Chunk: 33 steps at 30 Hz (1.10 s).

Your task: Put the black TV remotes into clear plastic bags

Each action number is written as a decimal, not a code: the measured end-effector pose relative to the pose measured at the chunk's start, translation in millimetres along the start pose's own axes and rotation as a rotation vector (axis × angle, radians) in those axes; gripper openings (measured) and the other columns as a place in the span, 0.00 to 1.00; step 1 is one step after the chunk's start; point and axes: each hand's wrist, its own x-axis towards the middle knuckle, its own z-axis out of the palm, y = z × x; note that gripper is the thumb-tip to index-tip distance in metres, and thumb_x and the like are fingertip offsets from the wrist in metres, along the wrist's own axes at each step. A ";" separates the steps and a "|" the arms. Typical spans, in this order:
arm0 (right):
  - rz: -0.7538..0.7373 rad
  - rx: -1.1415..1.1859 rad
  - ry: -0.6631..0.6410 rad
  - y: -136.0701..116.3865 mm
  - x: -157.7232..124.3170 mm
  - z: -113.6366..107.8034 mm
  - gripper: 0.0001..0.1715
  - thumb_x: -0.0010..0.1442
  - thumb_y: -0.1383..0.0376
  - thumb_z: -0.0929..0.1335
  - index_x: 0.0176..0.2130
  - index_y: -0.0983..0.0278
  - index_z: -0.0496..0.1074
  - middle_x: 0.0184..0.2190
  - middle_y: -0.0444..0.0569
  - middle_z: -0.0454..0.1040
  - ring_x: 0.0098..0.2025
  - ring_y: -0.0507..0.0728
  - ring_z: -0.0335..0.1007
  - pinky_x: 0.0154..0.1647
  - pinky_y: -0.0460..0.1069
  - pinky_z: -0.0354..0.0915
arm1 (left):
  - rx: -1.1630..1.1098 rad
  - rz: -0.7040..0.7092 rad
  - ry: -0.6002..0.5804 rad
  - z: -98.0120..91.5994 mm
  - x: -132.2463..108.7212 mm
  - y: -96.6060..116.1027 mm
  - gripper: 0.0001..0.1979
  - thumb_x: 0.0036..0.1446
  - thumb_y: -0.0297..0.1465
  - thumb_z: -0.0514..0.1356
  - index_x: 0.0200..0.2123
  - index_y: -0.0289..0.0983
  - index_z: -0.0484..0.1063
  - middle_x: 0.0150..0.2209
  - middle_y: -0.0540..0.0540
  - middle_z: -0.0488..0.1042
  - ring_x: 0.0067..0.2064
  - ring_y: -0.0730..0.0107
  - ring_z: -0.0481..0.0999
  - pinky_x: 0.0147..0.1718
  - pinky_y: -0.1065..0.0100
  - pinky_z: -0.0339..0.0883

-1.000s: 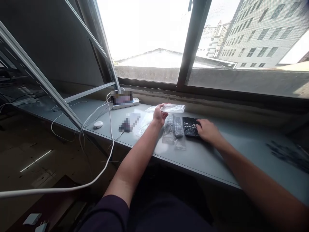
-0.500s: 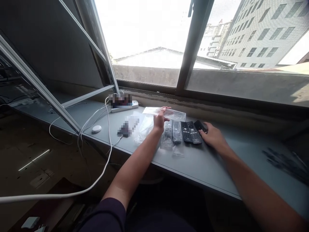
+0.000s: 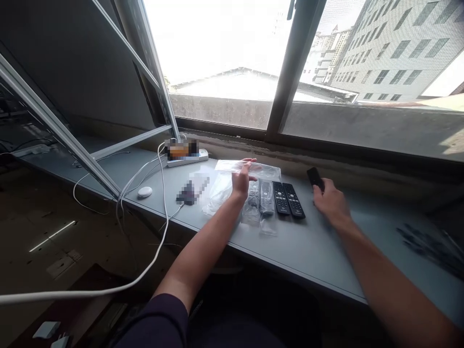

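My right hand (image 3: 330,202) is closed around a black remote control (image 3: 314,178), whose far end sticks out past my fingers. To the left, two black remote controls (image 3: 288,199) lie side by side on the desk, buttons up. Beside them rest remotes in clear plastic sleeves (image 3: 266,205); two can be made out. My left hand (image 3: 242,181) hovers over or touches a pile of clear plastic bags (image 3: 221,191), fingers stretched out and apart. Whether it presses on the plastic is hard to tell.
The grey desk (image 3: 290,251) runs along a window. A power strip (image 3: 188,158), white cables (image 3: 163,193) and a round white object (image 3: 145,192) are at the left. A metal frame (image 3: 72,140) rises there. A blurred dark bundle (image 3: 431,246) lies at the far right.
My right hand has moved right and slightly away from me with a remote, off the two lying remotes, which now show side by side. My left hand has hardly moved.
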 end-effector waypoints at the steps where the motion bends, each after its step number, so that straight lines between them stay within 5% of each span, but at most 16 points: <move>1: -0.006 0.051 -0.006 -0.6 -0.1 -0.2 0.30 0.77 0.54 0.66 0.71 0.61 0.71 0.45 0.60 0.86 0.41 0.70 0.83 0.41 0.58 0.71 | -0.002 -0.003 0.000 0.3 0.1 -0.2 0.15 0.65 0.40 0.67 0.50 0.39 0.82 0.59 0.40 0.85 0.54 0.51 0.88 0.26 0.74 0.71; 7: -0.092 0.135 0.056 -8.0 -2.4 -4.2 0.27 0.78 0.50 0.63 0.65 0.60 0.77 0.42 0.55 0.88 0.37 0.67 0.81 0.41 0.57 0.69 | 0.001 0.014 -0.006 -2.2 1.3 -2.8 0.13 0.66 0.38 0.65 0.50 0.39 0.81 0.58 0.40 0.86 0.54 0.52 0.88 0.26 0.73 0.73; 14: -0.029 0.291 -0.063 -29.8 -13.9 -14.3 0.40 0.75 0.33 0.60 0.37 0.60 0.79 0.29 0.55 0.82 0.29 0.63 0.78 0.30 0.53 0.68 | 0.011 0.023 -0.005 -2.8 0.2 -0.5 0.13 0.67 0.39 0.66 0.51 0.40 0.82 0.60 0.40 0.85 0.54 0.52 0.88 0.27 0.72 0.74; 20: 0.027 0.469 -0.094 -36.0 -17.8 -16.5 0.45 0.71 0.27 0.61 0.33 0.61 0.79 0.26 0.56 0.81 0.25 0.61 0.75 0.24 0.53 0.69 | 0.019 0.041 -0.016 -3.2 0.6 1.8 0.13 0.68 0.39 0.66 0.52 0.42 0.82 0.60 0.41 0.85 0.55 0.53 0.87 0.30 0.72 0.77; 33: 0.083 0.821 -0.169 -27.1 -10.4 -1.5 0.36 0.66 0.33 0.75 0.37 0.63 0.79 0.31 0.50 0.78 0.25 0.54 0.71 0.22 0.48 0.71 | 0.039 0.051 -0.041 -4.6 2.1 0.2 0.13 0.68 0.39 0.64 0.51 0.41 0.82 0.60 0.41 0.85 0.55 0.53 0.88 0.28 0.73 0.75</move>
